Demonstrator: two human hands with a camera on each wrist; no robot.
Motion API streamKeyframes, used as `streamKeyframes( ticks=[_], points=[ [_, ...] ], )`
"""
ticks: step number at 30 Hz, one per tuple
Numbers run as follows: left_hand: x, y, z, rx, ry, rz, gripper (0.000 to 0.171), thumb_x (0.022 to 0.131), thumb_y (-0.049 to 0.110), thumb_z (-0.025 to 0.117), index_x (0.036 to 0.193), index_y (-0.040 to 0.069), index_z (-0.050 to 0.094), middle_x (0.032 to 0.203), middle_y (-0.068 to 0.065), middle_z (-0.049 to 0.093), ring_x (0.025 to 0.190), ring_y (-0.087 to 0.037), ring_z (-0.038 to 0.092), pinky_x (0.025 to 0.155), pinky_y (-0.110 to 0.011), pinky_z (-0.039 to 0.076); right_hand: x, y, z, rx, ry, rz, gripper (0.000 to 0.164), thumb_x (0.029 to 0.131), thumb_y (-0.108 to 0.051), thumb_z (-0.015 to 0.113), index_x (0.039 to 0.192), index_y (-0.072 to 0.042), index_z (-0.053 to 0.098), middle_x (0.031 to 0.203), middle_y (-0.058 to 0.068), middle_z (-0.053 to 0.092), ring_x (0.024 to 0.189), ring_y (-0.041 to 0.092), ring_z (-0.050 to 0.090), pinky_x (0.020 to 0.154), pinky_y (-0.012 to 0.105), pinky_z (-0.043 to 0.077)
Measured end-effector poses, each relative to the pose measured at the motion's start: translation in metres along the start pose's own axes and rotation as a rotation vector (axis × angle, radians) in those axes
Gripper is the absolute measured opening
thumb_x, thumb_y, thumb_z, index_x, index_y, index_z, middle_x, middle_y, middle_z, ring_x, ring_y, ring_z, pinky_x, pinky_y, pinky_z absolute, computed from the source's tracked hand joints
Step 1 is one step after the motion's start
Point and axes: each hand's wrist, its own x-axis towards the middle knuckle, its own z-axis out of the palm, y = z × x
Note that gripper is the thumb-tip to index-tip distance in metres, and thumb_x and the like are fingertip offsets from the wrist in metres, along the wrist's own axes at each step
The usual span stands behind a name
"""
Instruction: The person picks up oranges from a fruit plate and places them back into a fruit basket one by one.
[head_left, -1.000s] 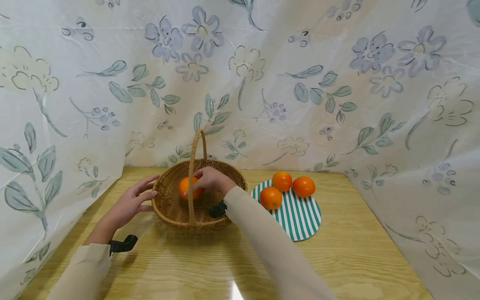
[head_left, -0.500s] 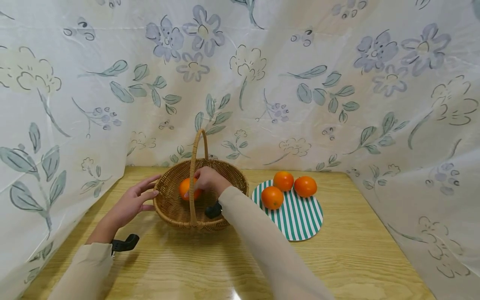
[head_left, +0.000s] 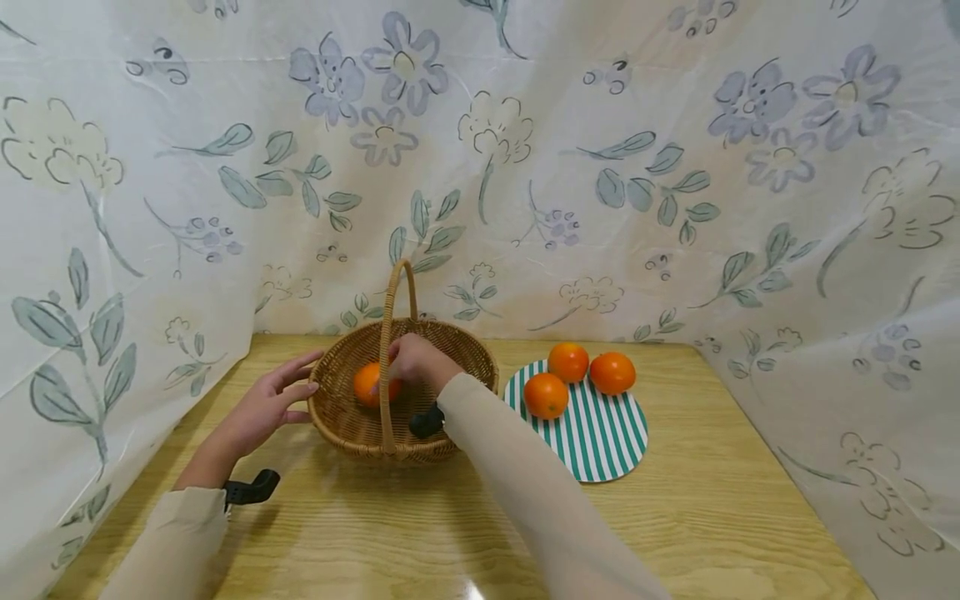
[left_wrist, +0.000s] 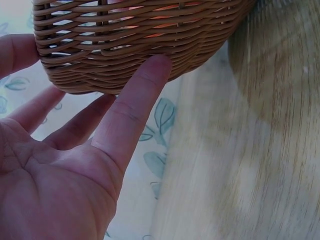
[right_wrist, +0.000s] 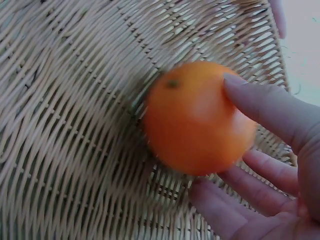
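An orange [right_wrist: 197, 120] lies in the brown wicker basket [head_left: 337, 429], left of its tall arched handle [head_left: 387, 367] in the head view. My right hand [head_left: 420, 360] reaches over the rim into the basket. In the right wrist view its thumb [right_wrist: 265, 105] overlaps the orange's upper right side, and the loosely spread fingers sit by the lower edge. My left hand [head_left: 264, 406] touches the basket's left outer side with extended fingers. Its thumb [left_wrist: 132, 107] rests against the weave in the left wrist view.
Right of the basket, three oranges [head_left: 546, 396] sit at the back of a round green-and-white striped mat [head_left: 600, 442]. The wooden table [head_left: 390, 525] ends at a floral curtain [head_left: 480, 167] behind and on both sides. Both wrists carry black cameras [head_left: 252, 487].
In the basket, the orange has shifted slightly left and toward the front, away from my right hand. My left hand keeps its place at the basket's side.
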Motion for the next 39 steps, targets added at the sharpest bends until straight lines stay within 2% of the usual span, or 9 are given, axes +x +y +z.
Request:
streamKeyframes(
  ticks=[4,8,12,15,23,27,30,33,39],
  points=[
    [0.0,-0.002,-0.001,-0.006,0.002,-0.011,0.067,0.108,0.029,0.053,0.165,0.014,0.022,0.163,-0.032,0.023,0.128,-0.028,0.057,0.087,-0.039,0.063,-0.005,0.003,-0.009,0.055,-0.009,-0.018,0.059,0.078,-0.028,0.091,0.128,-0.007,0.069,0.123,0.008,0.068,0.101,0.023,0.063,0.086,0.036,0.058],
    [-0.001,-0.002,-0.001,-0.003,0.002,-0.021,0.068,0.108,0.03,0.053,0.165,0.014,0.02,0.163,-0.032,0.022,0.131,-0.033,0.054,0.088,-0.039,0.063,-0.015,0.009,-0.024,0.145,-0.032,-0.021,0.062,0.082,-0.025,0.088,0.136,-0.007,0.064,0.136,0.012,0.062,0.114,0.033,0.067,0.098,0.047,0.058],
    [-0.002,-0.001,-0.002,0.026,0.008,-0.03,0.068,0.108,0.033,0.053,0.166,0.016,0.02,0.163,-0.033,0.021,0.135,-0.043,0.049,0.088,-0.039,0.063,-0.027,0.02,-0.038,0.178,-0.033,-0.058,0.07,0.082,-0.031,0.088,0.141,-0.006,0.06,0.142,0.014,0.06,0.116,0.033,0.067,0.103,0.05,0.055],
    [-0.003,0.001,-0.003,0.039,0.008,-0.029,0.068,0.108,0.033,0.052,0.166,0.017,0.02,0.164,-0.032,0.021,0.136,-0.045,0.048,0.088,-0.038,0.063,-0.038,0.031,-0.048,0.242,-0.017,-0.09,0.07,0.084,-0.029,0.087,0.143,-0.003,0.058,0.142,0.017,0.061,0.116,0.029,0.067,0.104,0.05,0.055],
    [0.0,0.001,-0.003,0.018,0.001,-0.013,0.068,0.109,0.031,0.052,0.166,0.015,0.019,0.164,-0.032,0.021,0.125,-0.016,0.058,0.087,-0.037,0.063,-0.074,0.061,-0.076,0.375,0.091,-0.179,0.065,0.086,-0.026,0.084,0.143,-0.009,0.059,0.147,0.014,0.058,0.129,0.028,0.059,0.107,0.044,0.053],
    [0.001,-0.001,-0.003,-0.006,-0.004,-0.002,0.067,0.109,0.029,0.052,0.165,0.014,0.019,0.163,-0.033,0.022,0.121,-0.011,0.06,0.087,-0.037,0.063,-0.09,0.077,-0.089,0.505,0.108,-0.187,0.059,0.089,-0.018,0.081,0.142,-0.01,0.058,0.151,0.012,0.053,0.136,0.033,0.055,0.115,0.049,0.046],
    [0.002,-0.001,-0.003,-0.012,-0.006,-0.002,0.067,0.109,0.029,0.053,0.165,0.013,0.02,0.162,-0.033,0.022,0.12,-0.01,0.06,0.087,-0.037,0.063,-0.102,0.09,-0.097,0.547,0.135,-0.182,0.057,0.09,-0.016,0.08,0.141,-0.011,0.058,0.15,0.008,0.055,0.139,0.034,0.053,0.118,0.051,0.042],
    [0.002,0.0,-0.003,-0.005,-0.005,-0.005,0.068,0.109,0.03,0.053,0.165,0.013,0.02,0.162,-0.033,0.022,0.123,-0.016,0.06,0.087,-0.038,0.063,-0.114,0.103,-0.103,0.521,0.179,-0.17,0.057,0.09,-0.021,0.081,0.142,-0.013,0.057,0.148,0.004,0.056,0.14,0.032,0.053,0.118,0.051,0.043],
    [0.003,0.002,-0.001,0.014,-0.005,-0.005,0.068,0.109,0.031,0.052,0.165,0.014,0.02,0.163,-0.032,0.023,0.133,-0.041,0.052,0.087,-0.039,0.063,-0.139,0.134,-0.115,0.503,0.264,-0.165,0.06,0.09,-0.028,0.081,0.144,-0.017,0.056,0.151,0.004,0.055,0.142,0.031,0.05,0.114,0.051,0.047]
  ],
)
